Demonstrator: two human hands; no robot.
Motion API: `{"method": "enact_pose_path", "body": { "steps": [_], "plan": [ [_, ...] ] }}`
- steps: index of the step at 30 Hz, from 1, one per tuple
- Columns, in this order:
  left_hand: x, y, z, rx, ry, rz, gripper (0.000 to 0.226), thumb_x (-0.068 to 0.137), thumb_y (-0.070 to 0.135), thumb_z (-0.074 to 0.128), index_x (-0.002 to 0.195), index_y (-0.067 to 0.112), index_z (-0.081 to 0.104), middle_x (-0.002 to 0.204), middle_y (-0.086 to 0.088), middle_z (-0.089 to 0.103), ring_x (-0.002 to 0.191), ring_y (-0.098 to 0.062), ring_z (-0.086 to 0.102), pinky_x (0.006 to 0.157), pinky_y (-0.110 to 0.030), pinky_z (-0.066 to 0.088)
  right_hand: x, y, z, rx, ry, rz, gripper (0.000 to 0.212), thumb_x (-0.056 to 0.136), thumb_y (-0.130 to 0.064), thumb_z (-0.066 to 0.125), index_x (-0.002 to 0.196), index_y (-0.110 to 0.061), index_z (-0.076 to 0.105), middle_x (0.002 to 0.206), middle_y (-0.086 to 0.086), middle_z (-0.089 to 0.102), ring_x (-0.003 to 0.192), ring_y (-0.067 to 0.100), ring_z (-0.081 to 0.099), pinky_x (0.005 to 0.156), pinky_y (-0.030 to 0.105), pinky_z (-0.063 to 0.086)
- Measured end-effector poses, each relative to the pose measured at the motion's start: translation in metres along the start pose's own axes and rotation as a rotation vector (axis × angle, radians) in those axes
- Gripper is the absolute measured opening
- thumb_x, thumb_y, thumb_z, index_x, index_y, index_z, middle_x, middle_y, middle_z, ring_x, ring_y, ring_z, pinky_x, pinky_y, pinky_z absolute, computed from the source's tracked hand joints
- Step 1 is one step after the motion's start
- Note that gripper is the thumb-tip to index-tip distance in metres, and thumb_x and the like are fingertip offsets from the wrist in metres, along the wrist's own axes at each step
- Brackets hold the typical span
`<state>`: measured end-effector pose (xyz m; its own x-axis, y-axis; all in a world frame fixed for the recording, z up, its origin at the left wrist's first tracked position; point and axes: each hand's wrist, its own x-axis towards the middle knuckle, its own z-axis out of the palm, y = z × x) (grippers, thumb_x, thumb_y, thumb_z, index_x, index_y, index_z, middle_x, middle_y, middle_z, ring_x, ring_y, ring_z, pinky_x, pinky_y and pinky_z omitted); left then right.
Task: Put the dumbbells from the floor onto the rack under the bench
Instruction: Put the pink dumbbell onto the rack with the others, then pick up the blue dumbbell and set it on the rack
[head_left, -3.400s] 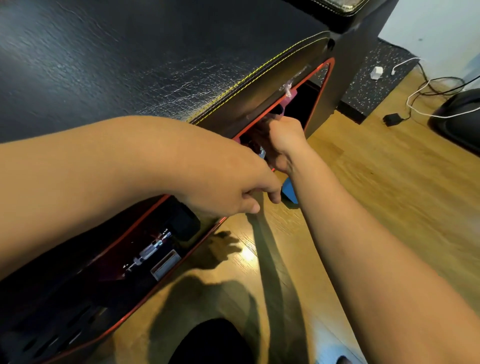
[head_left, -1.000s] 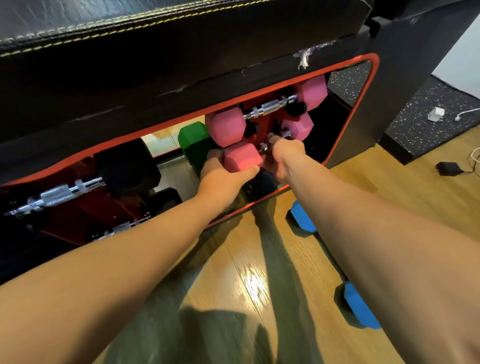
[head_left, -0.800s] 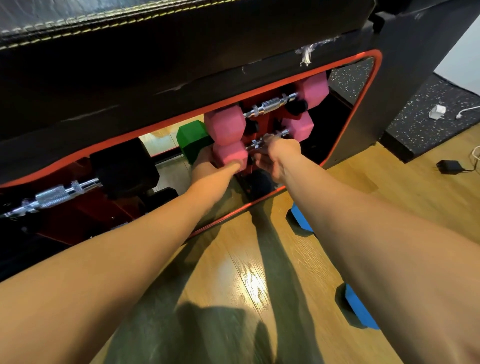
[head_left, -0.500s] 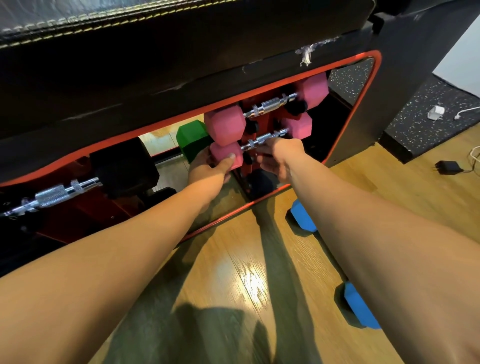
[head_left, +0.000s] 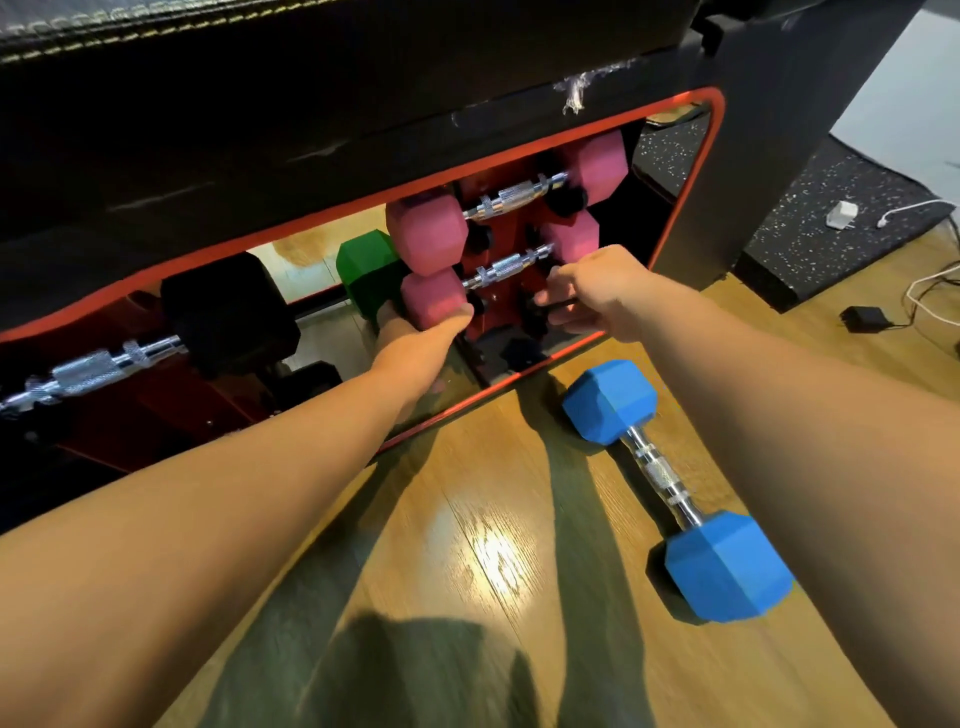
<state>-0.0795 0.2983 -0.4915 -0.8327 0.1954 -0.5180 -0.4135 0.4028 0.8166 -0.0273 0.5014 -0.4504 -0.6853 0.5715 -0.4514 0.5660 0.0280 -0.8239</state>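
Note:
Two pink dumbbells lie on the red rack (head_left: 493, 332) under the black bench (head_left: 311, 78): the upper pink dumbbell (head_left: 511, 197) and, just beneath it, the lower pink dumbbell (head_left: 506, 267). My left hand (head_left: 415, 338) cups the lower one's left head from below, thumb on its front face. My right hand (head_left: 592, 291) hovers just right of and below its chrome handle, fingers loosely curled around nothing. A blue dumbbell (head_left: 665, 478) lies on the wooden floor to the right of my right forearm.
A green dumbbell head (head_left: 363, 270) sits behind the pink ones. A black dumbbell (head_left: 228, 306) rests on the rack's left side. A speckled rubber mat (head_left: 831, 208) with a white charger (head_left: 841, 214), and a black adapter (head_left: 865, 317) with cables, lie at the right.
The lower pink dumbbell went up from in front of the rack into its slot under the upper one. My right hand came off its handle. The blue dumbbell is now fully in view.

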Motion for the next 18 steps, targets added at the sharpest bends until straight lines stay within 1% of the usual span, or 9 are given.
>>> {"method": "enact_pose_path", "body": {
  "steps": [3, 7, 8, 9, 10, 11, 14, 16, 18],
  "plan": [
    [-0.013, -0.009, 0.010, 0.073, 0.005, -0.097, 0.083, 0.072, 0.078, 0.067, 0.113, 0.007, 0.052, 0.111, -0.006, 0.058, 0.093, -0.024, 0.064, 0.076, -0.043, 0.064, -0.008, -0.001, -0.024, -0.098, -0.009, -0.034, 0.019, 0.094, -0.017, 0.057, 0.107, -0.006, 0.066, 0.087, 0.008, 0.077, 0.069, 0.027, 0.069, 0.069, 0.036, 0.056],
    [-0.029, -0.023, 0.027, 0.198, 0.027, -0.008, 0.101, 0.070, 0.085, 0.059, 0.126, 0.001, 0.051, 0.105, -0.012, 0.060, 0.085, -0.030, 0.063, 0.064, -0.041, 0.063, -0.026, 0.007, -0.052, -0.374, -0.039, -0.102, 0.025, 0.098, -0.020, 0.054, 0.107, 0.000, 0.067, 0.089, 0.008, 0.075, 0.078, 0.026, 0.071, 0.076, 0.040, 0.059],
    [-0.032, -0.025, 0.032, 0.234, 0.000, 0.021, 0.100, 0.071, 0.085, 0.057, 0.121, -0.002, 0.056, 0.097, -0.015, 0.061, 0.079, -0.031, 0.063, 0.062, -0.042, 0.063, -0.030, 0.013, -0.057, -0.444, -0.062, -0.103, 0.027, 0.098, -0.022, 0.054, 0.105, 0.000, 0.068, 0.091, 0.009, 0.075, 0.079, 0.025, 0.072, 0.076, 0.041, 0.059],
    [-0.037, -0.027, 0.037, 0.282, -0.035, 0.060, 0.089, 0.074, 0.084, 0.055, 0.102, 0.000, 0.061, 0.080, -0.013, 0.057, 0.069, -0.031, 0.060, 0.064, -0.046, 0.063, -0.033, 0.020, -0.061, -0.503, -0.087, -0.093, 0.027, 0.098, -0.023, 0.054, 0.103, 0.000, 0.069, 0.093, 0.010, 0.075, 0.080, 0.025, 0.073, 0.075, 0.040, 0.060],
    [-0.043, -0.027, 0.043, 0.339, -0.065, 0.095, 0.074, 0.079, 0.080, 0.054, 0.078, 0.006, 0.056, 0.066, -0.009, 0.050, 0.061, -0.031, 0.057, 0.068, -0.049, 0.063, -0.034, 0.029, -0.065, -0.546, -0.108, -0.077, 0.027, 0.098, -0.023, 0.054, 0.102, 0.000, 0.068, 0.095, 0.010, 0.075, 0.081, 0.024, 0.073, 0.073, 0.038, 0.060],
    [-0.049, -0.027, 0.049, 0.392, -0.098, 0.122, 0.065, 0.084, 0.074, 0.054, 0.067, 0.011, 0.046, 0.060, -0.007, 0.046, 0.060, -0.032, 0.057, 0.073, -0.051, 0.062, -0.037, 0.038, -0.069, -0.582, -0.124, -0.051, 0.026, 0.099, -0.023, 0.054, 0.103, -0.001, 0.067, 0.096, 0.009, 0.075, 0.081, 0.023, 0.072, 0.072, 0.037, 0.060],
    [-0.060, -0.030, 0.072, 0.513, -0.240, 0.198, 0.051, 0.094, 0.055, 0.056, 0.066, 0.015, 0.040, 0.072, -0.013, 0.053, 0.080, -0.036, 0.065, 0.084, -0.051, 0.059, -0.041, 0.070, -0.079, -0.681, -0.178, 0.038, 0.026, 0.099, -0.024, 0.054, 0.104, 0.000, 0.065, 0.096, 0.011, 0.074, 0.079, 0.024, 0.071, 0.069, 0.038, 0.060],
    [-0.065, -0.036, 0.090, 0.577, -0.379, 0.178, 0.044, 0.096, 0.046, 0.058, 0.068, 0.014, 0.045, 0.075, -0.014, 0.056, 0.074, -0.031, 0.062, 0.076, -0.044, 0.059, -0.043, 0.092, -0.082, -0.756, -0.224, 0.113, 0.029, 0.098, -0.025, 0.055, 0.103, 0.001, 0.065, 0.100, 0.014, 0.074, 0.080, 0.028, 0.070, 0.071, 0.041, 0.060],
    [-0.071, -0.045, 0.109, 0.570, -0.512, 0.082, 0.034, 0.096, 0.042, 0.059, 0.077, 0.015, 0.052, 0.079, -0.009, 0.060, 0.069, -0.027, 0.061, 0.067, -0.037, 0.052, -0.046, 0.111, -0.085, -0.805, -0.249, 0.177, 0.031, 0.097, -0.027, 0.057, 0.105, 0.001, 0.065, 0.101, 0.014, 0.073, 0.082, 0.029, 0.070, 0.071, 0.041, 0.061]
  ]
}}
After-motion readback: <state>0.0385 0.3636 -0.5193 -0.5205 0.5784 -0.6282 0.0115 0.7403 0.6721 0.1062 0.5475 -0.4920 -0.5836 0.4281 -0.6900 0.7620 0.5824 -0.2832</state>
